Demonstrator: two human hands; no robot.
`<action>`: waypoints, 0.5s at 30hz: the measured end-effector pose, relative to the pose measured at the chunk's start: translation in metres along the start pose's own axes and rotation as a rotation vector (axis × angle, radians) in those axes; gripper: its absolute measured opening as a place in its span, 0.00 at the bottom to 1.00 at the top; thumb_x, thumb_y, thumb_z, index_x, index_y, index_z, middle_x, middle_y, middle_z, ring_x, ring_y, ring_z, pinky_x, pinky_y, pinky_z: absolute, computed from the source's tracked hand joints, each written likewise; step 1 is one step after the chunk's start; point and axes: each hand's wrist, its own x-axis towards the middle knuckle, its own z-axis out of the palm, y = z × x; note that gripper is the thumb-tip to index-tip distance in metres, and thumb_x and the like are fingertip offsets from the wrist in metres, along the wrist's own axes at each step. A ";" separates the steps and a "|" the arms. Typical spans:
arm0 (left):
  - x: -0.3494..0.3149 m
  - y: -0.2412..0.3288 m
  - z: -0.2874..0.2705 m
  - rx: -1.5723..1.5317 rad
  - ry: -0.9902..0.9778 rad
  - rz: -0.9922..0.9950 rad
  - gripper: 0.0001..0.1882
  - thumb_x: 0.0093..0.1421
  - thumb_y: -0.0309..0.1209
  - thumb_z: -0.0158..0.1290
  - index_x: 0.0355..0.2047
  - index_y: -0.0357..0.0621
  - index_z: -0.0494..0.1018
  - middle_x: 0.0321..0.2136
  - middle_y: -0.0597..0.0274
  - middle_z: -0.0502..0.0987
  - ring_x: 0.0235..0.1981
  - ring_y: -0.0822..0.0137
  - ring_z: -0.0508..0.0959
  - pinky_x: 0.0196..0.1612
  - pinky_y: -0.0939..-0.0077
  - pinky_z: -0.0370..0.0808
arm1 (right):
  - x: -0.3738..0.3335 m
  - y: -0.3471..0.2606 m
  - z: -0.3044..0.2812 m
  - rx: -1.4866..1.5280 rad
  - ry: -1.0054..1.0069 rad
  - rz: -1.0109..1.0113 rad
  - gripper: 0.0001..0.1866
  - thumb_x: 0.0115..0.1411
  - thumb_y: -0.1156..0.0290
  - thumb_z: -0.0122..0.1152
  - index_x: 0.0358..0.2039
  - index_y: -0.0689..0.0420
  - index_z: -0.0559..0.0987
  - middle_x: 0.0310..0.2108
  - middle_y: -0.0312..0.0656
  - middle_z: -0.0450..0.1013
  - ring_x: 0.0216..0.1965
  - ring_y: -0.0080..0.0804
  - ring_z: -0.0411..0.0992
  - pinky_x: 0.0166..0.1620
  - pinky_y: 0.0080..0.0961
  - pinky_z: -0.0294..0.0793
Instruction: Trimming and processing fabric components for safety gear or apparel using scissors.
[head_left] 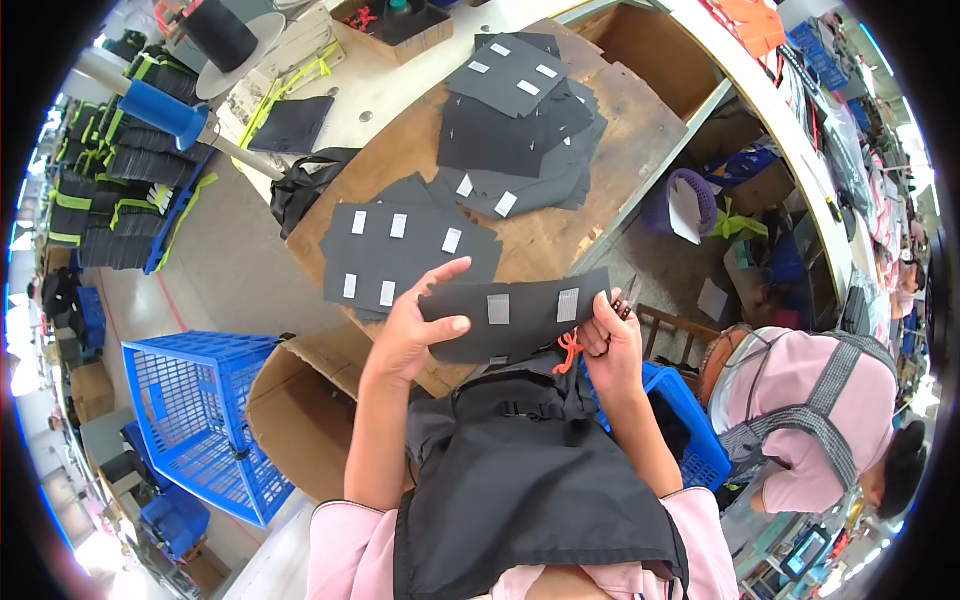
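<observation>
A black fabric panel (530, 318) with light grey rectangular patches is held up in front of my apron, its upper edge bowed. My left hand (402, 335) has the panel's left end between its stretched thumb, which lies in front, and its fingers, partly hidden behind. My right hand (612, 345) pinches the panel's right edge between thumb and curled fingers. A small dark tool with a thin tip (626, 302) sticks out among those fingers; its kind is unclear. An orange-red cord (568, 352) hangs beside that hand. Just beyond my left hand lie similar patched panels (400, 262).
A heap of black panels (495, 140) covers the far part of the wooden table (640, 115). A cardboard box (305, 410) and blue crate (200, 420) stand at left. On the right are another blue crate (700, 440) and a person in pink (810, 410) bending over.
</observation>
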 end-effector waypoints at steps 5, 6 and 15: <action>0.000 -0.011 0.017 0.090 0.040 -0.097 0.21 0.49 0.25 0.61 0.45 0.37 0.71 0.33 0.63 0.76 0.34 0.74 0.74 0.41 0.81 0.71 | -0.005 0.001 -0.008 0.014 0.092 -0.023 0.08 0.60 0.71 0.53 0.25 0.48 0.67 0.09 0.24 0.53 0.08 0.15 0.49 0.14 0.16 0.47; 0.000 -0.014 0.020 0.096 0.063 -0.109 0.18 0.51 0.26 0.59 0.42 0.37 0.72 0.32 0.64 0.76 0.32 0.75 0.74 0.39 0.81 0.71 | -0.006 0.000 -0.015 -0.015 0.023 -0.023 0.05 0.60 0.72 0.53 0.28 0.50 0.68 0.12 0.25 0.55 0.11 0.14 0.51 0.16 0.14 0.49; -0.006 -0.022 0.044 0.244 0.154 -0.001 0.09 0.56 0.27 0.53 0.37 0.38 0.71 0.29 0.68 0.73 0.30 0.78 0.69 0.34 0.83 0.68 | -0.036 -0.011 0.019 -1.213 -0.125 -0.952 0.19 0.46 0.78 0.63 0.41 0.58 0.72 0.32 0.43 0.68 0.25 0.32 0.67 0.30 0.25 0.68</action>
